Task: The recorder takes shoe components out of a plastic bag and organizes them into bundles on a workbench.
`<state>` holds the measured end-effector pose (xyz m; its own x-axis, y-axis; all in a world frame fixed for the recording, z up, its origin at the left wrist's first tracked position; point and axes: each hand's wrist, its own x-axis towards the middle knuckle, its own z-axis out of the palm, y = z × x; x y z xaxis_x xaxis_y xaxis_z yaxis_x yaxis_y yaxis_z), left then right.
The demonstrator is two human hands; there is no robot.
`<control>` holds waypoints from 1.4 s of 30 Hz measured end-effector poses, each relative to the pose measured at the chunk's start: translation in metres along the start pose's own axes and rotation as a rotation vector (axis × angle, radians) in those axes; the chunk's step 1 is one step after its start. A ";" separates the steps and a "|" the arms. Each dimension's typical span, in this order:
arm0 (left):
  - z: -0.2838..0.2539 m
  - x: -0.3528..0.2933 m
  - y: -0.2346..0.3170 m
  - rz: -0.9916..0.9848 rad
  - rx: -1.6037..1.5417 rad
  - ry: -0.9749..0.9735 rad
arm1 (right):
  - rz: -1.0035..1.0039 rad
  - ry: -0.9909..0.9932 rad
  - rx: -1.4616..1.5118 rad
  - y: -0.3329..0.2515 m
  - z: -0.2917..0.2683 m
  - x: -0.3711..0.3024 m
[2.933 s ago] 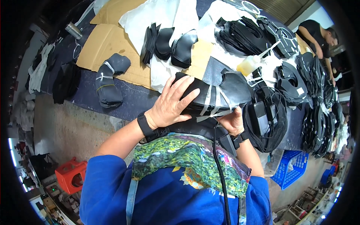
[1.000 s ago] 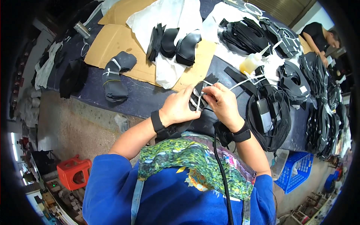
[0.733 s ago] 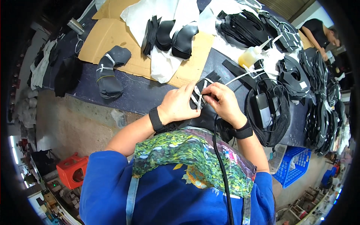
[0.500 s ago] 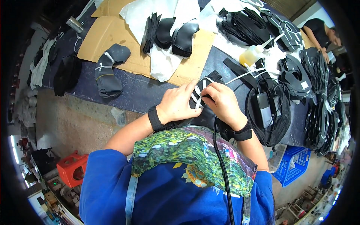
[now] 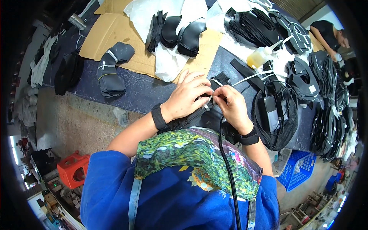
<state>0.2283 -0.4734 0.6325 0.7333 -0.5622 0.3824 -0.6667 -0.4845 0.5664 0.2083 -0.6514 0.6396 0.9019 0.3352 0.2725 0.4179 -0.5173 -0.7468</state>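
A stack of black cut pieces lies at the table's front edge, partly hidden under my hands. A narrow white tie strip goes around it. My left hand lies over the stack, its thumb and fingertips pinched on the strip. Close against those fingertips, my right hand pinches the strip too, with thumb and forefinger. Where the strip crosses between the fingertips is mostly covered. Another bundle of black curved pieces, bound with white strips and a yellow band, lies to the left.
Cardboard and white sheeting bear more black stacks. A bottle of yellow liquid stands right of centre, near a black round bag with a device and cables. A red stool and blue basket are below. A person works far right.
My left hand has rolled over, its fingers now reaching across the stack toward the right hand. My right hand has shifted slightly right, and both hands' fingertips have come together at the strip.
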 end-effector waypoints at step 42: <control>0.001 0.017 0.010 0.134 0.217 0.110 | 0.134 0.176 0.102 0.001 0.005 -0.003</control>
<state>0.2340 -0.4887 0.6446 0.6387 -0.5606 0.5271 -0.7631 -0.5494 0.3404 0.2059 -0.6488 0.6349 0.9575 0.1217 0.2614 0.2877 -0.4626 -0.8386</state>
